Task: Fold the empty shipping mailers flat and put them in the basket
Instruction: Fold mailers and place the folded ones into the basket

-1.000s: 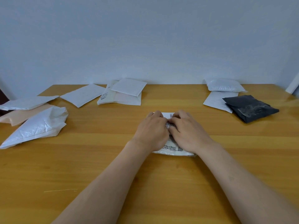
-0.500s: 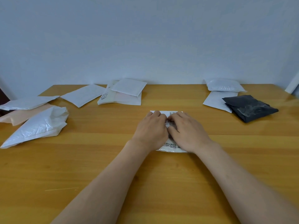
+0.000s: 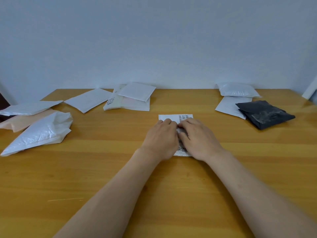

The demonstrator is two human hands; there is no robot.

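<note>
My left grip (image 3: 161,138) and right grip (image 3: 199,138) lie side by side, touching, on the white mailer (image 3: 176,117). The fingers of both are curled down, pinching its crumpled middle fold. That mailer lies in the middle of the tabletop (image 3: 120,169), nearer the far edge. A black mailer (image 3: 264,114) sits toward the far right corner, and a rumpled white mailer (image 3: 42,133) lies by the left edge.

Your left hand (image 3: 160,140) and right hand (image 3: 199,139) were bare, and only their backs showed to the head camera. Your left forearm (image 3: 120,194) and right forearm (image 3: 248,194) were bare as well, uncovered all the way from the wrists to the bottom edge of the view.
</note>
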